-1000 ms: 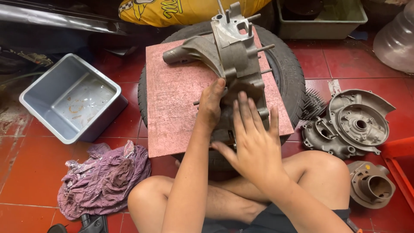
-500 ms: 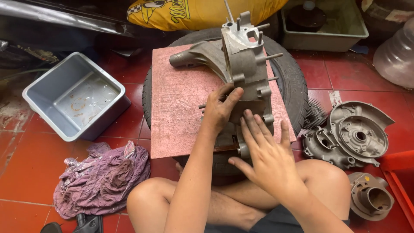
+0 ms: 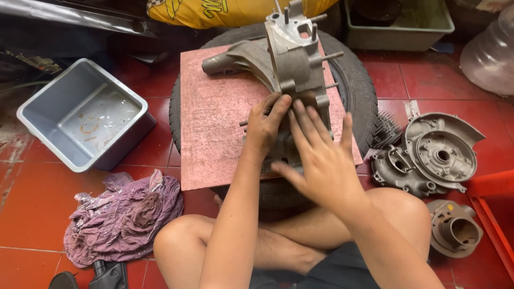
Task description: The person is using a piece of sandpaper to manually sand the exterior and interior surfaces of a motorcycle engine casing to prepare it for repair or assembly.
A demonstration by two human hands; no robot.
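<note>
Red tiled floor, with a pink board point(image 3: 214, 118) laid across a black tyre point(image 3: 353, 80); on the board stands a grey metal engine casing point(image 3: 292, 59). Left hand point(image 3: 265, 126) curls onto the casing's lower part and right hand point(image 3: 321, 160) lies flat against it, fingers spread, neither closed around it. Nearby: grey plastic tub point(image 3: 85, 115) at left, purple rag point(image 3: 126, 214) below it, casing cover point(image 3: 433, 155) at right.

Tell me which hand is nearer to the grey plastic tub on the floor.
Left. The left hand rests on the engine casing, on the side toward the grey plastic tub. The right hand lies on the casing's other side, farther from the tub.
</note>
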